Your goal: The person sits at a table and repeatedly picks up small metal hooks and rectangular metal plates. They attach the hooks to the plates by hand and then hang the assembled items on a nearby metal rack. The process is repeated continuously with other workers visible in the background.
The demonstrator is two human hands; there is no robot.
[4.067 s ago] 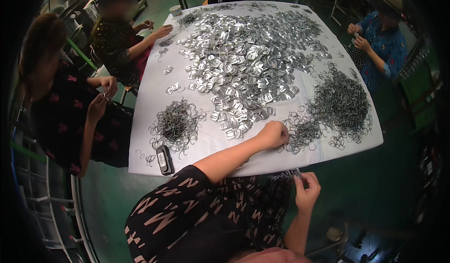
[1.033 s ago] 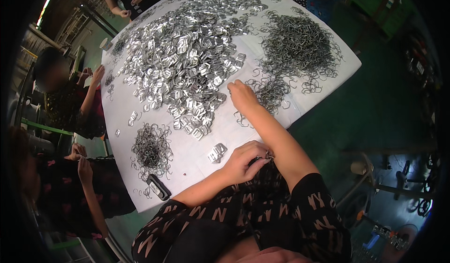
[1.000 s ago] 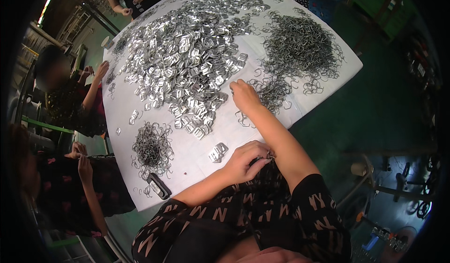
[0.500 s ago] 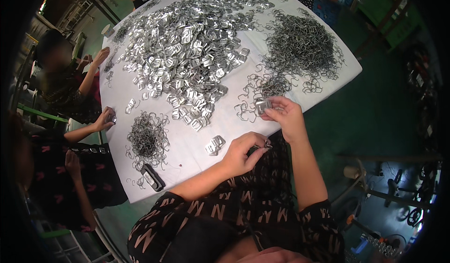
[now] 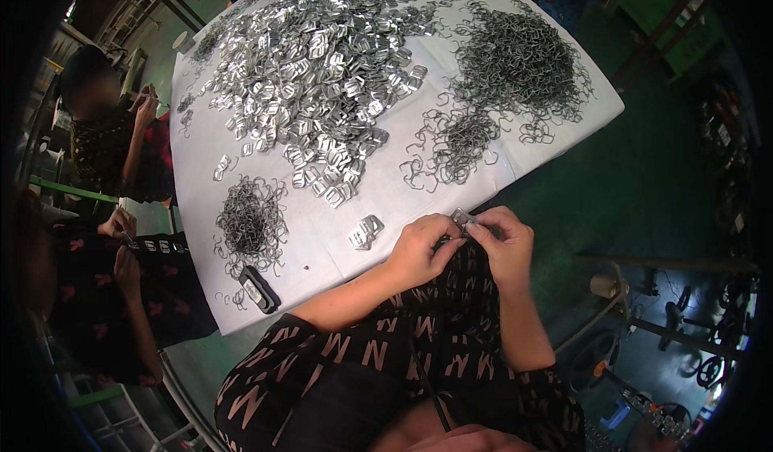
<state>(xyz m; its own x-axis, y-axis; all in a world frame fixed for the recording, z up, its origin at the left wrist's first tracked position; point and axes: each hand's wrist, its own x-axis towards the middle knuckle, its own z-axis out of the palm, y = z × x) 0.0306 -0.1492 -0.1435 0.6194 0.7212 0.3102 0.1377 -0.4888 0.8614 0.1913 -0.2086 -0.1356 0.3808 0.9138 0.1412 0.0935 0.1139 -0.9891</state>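
My left hand (image 5: 419, 249) and my right hand (image 5: 507, 246) meet at the table's near edge, fingertips almost touching. Between them is a flat silver metal buckle (image 5: 461, 217), pinched by the right thumb and fingers. My left hand is closed in a pinch against it; whatever small piece its fingertips hold is mostly hidden. On the cloth beyond my left hand lies a small group of silver buckles (image 5: 366, 232). Past my right hand lie loose bent wire hooks (image 5: 463, 135), which run into a bigger heap of wire hooks (image 5: 523, 61).
A large pile of silver buckles (image 5: 322, 73) covers the middle of the white table (image 5: 322, 226). Left of me are a smaller wire-hook heap (image 5: 251, 222) and a black oblong object (image 5: 259, 289). Co-workers' hands (image 5: 122, 230) work along the left side; others stand at the far edge.
My right hand has come from beside the loose wire hooks toward me, bringing the buckle to my left hand. A co-worker's hand on the left has drawn back from the table edge.
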